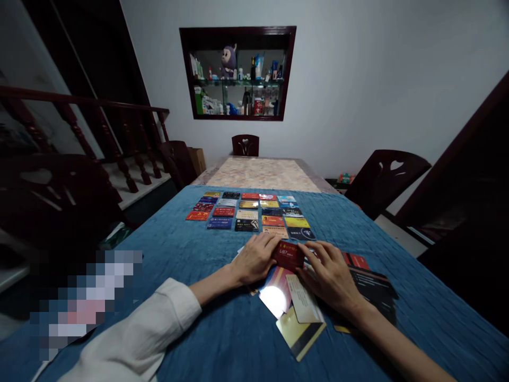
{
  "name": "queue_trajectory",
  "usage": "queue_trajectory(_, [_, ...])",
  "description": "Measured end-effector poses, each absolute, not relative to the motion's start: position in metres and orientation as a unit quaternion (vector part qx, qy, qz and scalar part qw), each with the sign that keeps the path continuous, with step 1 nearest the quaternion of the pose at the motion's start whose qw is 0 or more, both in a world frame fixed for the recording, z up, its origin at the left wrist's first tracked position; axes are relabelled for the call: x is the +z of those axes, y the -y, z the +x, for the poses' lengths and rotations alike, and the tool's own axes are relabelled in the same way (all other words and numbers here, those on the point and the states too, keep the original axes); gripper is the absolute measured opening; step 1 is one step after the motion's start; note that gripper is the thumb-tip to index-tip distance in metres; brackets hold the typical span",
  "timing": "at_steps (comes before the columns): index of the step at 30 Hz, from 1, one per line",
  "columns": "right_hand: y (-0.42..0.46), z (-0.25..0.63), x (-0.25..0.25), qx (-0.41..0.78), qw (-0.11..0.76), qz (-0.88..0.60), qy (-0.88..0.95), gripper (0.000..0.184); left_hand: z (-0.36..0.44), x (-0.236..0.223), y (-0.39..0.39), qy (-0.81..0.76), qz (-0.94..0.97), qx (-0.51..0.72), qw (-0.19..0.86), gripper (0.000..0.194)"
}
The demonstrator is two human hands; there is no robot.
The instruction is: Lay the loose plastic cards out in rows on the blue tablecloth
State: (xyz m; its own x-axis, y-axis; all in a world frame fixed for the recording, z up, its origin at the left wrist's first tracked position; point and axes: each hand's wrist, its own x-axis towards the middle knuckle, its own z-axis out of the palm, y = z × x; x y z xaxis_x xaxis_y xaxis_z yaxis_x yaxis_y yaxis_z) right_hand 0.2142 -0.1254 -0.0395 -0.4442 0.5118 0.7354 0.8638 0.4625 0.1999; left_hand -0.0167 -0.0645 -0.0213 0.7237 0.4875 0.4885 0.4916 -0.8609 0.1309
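Note:
Between my two hands is a dark red card point(289, 255) with gold and white print, tilted up above the blue cloth. My left hand point(257, 258) grips its left edge, fingers bent over the top. On the right edge, my right hand point(331, 273) holds it between thumb and fingers. Below and between the hands lie loose cards: a gold card point(301, 334) with a dark stripe, a whitish card point(304, 300) and a pinkish one point(277, 286). Black cards point(374, 289) and a red card point(357, 260) lie partly behind my right hand. Beyond are overlapping columns of cards point(248, 214).
A blue cloth point(167, 249) covers the near table; its far end has a patterned top point(262, 172). Chairs point(387, 178) stand around it. At the left edge lies a blurred-out object point(85, 302) with a cable. A wall shelf point(238, 79) holds bottles and a plush toy.

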Motion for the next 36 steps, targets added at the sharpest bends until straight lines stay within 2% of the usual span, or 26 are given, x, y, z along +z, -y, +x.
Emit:
queue_trajectory(5, [0.125, 0.213, -0.04, -0.287, 0.298, -0.435, 0.8, 0.043, -0.017, -0.02, 0.063, 0.262, -0.925, -0.276, 0.006, 0.062])
queue_trajectory(13, [0.117, 0.209, -0.036, -0.29, 0.277, -0.418, 0.815, 0.043, -0.024, -0.01, 0.058, 0.261, -0.932, -0.252, 0.03, 0.049])
queue_trajectory(17, [0.109, 0.198, -0.027, -0.277, 0.263, -0.411, 0.828, 0.042, -0.036, -0.004, 0.054, 0.27, -0.935, -0.226, 0.044, 0.055])
queue_trajectory(23, [0.088, 0.166, -0.014, -0.251, 0.257, -0.427, 0.83, 0.049, -0.069, 0.008, 0.043, 0.286, -0.931, -0.227, 0.012, 0.056])
queue_trajectory(30, [0.059, 0.113, -0.002, -0.228, 0.224, -0.442, 0.838, 0.045, -0.117, 0.028, 0.033, 0.338, -0.924, -0.179, 0.018, 0.053])
queue_trajectory(36, [0.039, 0.064, 0.012, -0.164, 0.185, -0.448, 0.859, 0.039, -0.159, 0.036, 0.017, 0.382, -0.914, -0.129, 0.05, 0.051])
